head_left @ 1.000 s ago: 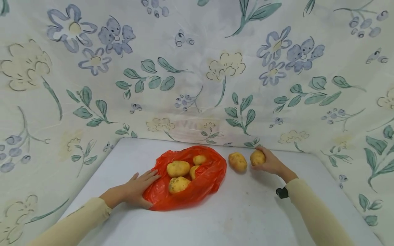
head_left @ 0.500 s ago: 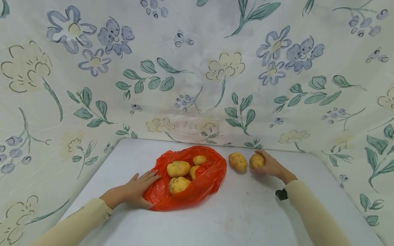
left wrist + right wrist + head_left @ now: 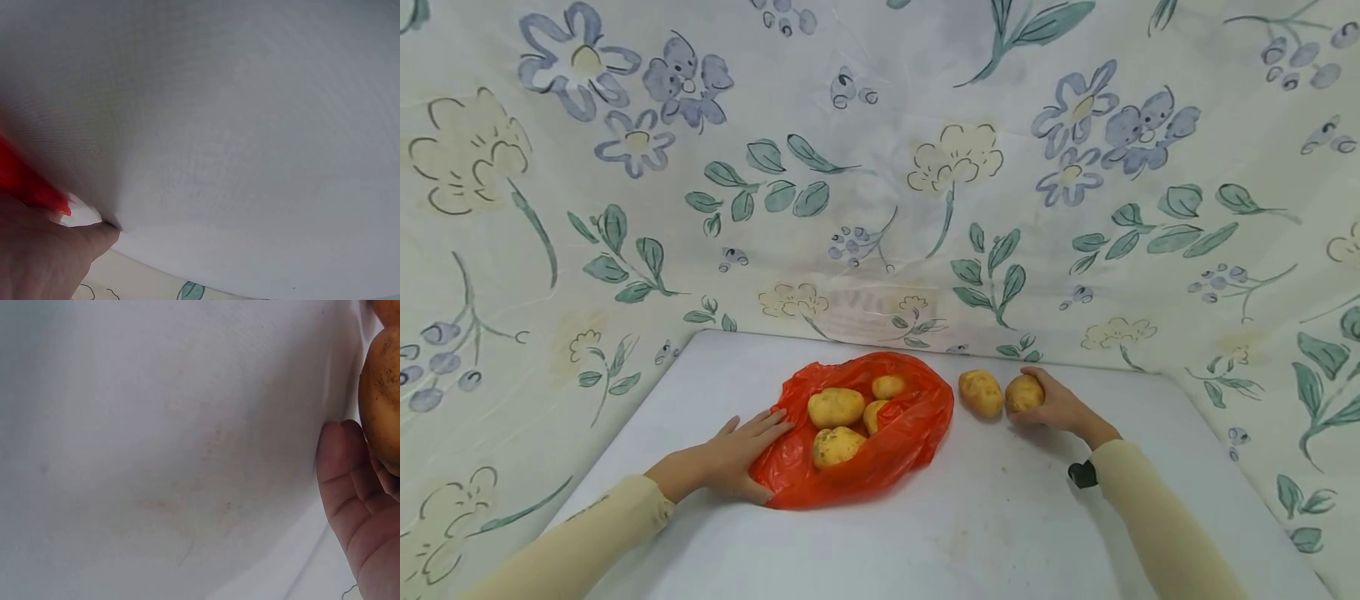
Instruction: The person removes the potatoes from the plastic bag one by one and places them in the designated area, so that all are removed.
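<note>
Left hand (image 3: 733,460), fingers extended, rests on the left edge of the red bag (image 3: 898,458), while right of it the right hand (image 3: 1062,406) grips a round potato (image 3: 1023,395) beside an oblong potato (image 3: 981,394) (which a careless nudge might set rolling).

pale floral sheeting (image 3: 880,192) with blue blossoms (image 3: 659,82) and green leaves (image 3: 812,199) rises behind and beside a white, faintly stained desk (image 3: 895,550).

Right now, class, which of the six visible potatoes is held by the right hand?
The rightmost potato, gripped by the right hand. Its left neighbour lies ungripped on the table; the other four sit in the red bag.
</note>
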Demonstrator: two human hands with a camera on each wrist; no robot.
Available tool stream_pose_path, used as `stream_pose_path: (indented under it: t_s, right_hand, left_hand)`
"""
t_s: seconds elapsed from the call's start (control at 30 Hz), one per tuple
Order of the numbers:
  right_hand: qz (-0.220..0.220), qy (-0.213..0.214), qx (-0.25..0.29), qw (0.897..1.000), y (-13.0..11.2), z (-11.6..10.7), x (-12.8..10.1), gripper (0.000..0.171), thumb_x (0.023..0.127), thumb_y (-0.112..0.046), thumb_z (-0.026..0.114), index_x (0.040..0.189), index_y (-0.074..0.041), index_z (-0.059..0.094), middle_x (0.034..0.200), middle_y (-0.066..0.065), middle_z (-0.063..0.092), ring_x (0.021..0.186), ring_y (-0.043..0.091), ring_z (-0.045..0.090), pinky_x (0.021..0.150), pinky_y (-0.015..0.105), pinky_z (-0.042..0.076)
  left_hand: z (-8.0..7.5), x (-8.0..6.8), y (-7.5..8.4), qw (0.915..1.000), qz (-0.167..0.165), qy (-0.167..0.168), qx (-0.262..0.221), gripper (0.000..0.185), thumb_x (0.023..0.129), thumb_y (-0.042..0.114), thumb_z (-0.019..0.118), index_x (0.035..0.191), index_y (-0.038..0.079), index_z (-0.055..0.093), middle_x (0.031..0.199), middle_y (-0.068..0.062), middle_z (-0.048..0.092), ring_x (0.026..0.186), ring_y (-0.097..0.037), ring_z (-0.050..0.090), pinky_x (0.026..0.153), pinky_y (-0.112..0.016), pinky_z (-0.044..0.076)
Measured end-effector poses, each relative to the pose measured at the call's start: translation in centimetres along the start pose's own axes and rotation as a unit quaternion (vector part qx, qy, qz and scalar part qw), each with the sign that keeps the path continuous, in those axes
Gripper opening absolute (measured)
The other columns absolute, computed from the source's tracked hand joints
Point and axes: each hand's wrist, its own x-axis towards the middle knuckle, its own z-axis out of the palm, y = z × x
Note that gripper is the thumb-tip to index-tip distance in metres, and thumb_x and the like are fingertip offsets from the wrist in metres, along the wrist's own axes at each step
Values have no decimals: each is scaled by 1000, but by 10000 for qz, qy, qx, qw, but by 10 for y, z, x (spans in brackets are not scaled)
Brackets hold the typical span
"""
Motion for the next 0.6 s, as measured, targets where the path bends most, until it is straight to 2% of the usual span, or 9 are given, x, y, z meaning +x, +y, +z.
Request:
stream_pose_path:
  t_s: [0.6]
  right_hand:
    - [52, -11, 161, 9999, 3, 3, 3, 105, 78, -41, 82, 153, -2, 19, 145, 29, 39, 125, 43, 47, 105, 62, 39]
  left_hand:
    - [-1, 1, 0, 10000, 42, 6, -3, 111, 67, 55, 84, 154, 12, 31, 162, -15, 25, 149, -44, 16, 112, -76, 10]
